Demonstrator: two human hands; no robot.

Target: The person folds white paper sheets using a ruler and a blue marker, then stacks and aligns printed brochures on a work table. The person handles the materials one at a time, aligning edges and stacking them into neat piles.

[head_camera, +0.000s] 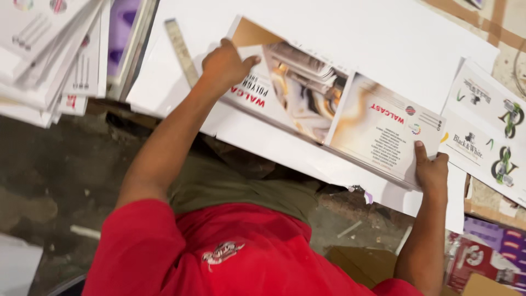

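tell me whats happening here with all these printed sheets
A person in a red shirt holds a stack of glossy printed covers by its two ends over a large white board. The left hand grips the far-left corner, the right hand the right edge. A ruler lies on the board beside the left hand. More printed sheets are piled at the top left and right.

I see bright, warm overhead light washing out the white board (350, 33). The floor (60, 164) beneath sits in dim shadow. Slight motion blur softens the whole frame; edges look stretched.
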